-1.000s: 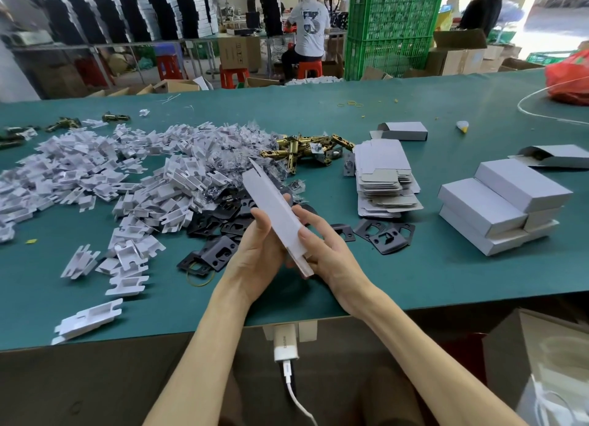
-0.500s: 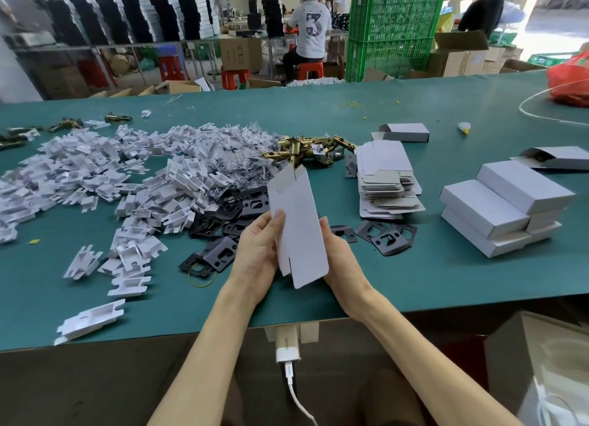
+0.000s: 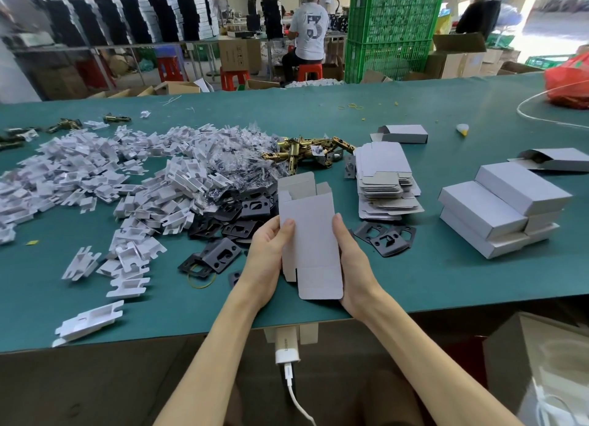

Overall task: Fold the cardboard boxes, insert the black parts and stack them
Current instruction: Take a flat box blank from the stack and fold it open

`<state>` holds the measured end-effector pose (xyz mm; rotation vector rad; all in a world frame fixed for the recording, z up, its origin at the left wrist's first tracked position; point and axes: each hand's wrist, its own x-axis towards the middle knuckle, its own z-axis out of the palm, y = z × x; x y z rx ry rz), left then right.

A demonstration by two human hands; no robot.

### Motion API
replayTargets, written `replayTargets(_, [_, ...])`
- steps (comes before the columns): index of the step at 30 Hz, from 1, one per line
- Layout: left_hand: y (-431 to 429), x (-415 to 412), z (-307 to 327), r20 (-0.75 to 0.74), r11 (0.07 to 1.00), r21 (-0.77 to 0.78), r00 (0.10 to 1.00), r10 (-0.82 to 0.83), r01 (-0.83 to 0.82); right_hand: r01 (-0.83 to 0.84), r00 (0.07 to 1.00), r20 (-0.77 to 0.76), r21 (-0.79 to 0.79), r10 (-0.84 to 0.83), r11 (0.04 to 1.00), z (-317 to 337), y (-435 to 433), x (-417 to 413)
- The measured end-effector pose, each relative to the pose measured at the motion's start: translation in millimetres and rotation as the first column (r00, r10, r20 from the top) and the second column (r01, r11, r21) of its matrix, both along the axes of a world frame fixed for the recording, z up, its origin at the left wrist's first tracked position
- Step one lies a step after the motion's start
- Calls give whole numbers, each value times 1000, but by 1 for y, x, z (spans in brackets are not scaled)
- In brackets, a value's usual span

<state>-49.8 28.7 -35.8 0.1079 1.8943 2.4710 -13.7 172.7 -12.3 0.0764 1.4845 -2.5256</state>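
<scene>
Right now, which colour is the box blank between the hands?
Plain pale grey box blank, clearest in head view.

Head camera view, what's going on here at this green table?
A person holds a white cardboard box between the left hand and the right hand, above the near edge of the green table. Its end flaps are open, so it is not folded shut yet. Black parts lie beyond the hands, a stack of flat blanks to the right, finished boxes farther right.

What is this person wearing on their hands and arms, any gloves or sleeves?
Nothing that shows. The left hand and the right hand are bare, with no gloves, rings, watch or bracelet, and no sleeve covers the part of either arm in view.
</scene>
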Motion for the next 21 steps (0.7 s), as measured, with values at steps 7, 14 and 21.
replayTargets(7, [4, 7, 6, -24, 999, -6, 999, -45, 44, -2, 1000, -20, -52, 0, 999, 0, 0, -1])
replayTargets(14, [2, 10, 9, 38, 999, -29, 998, -44, 45, 20, 996, -87, -9, -21, 1000, -7, 2, -6])
replayTargets(21, [-2, 12, 15, 145, 997, 81, 989, -32, 20, 59, 991, -123, -30, -62, 998, -15, 3, -11])
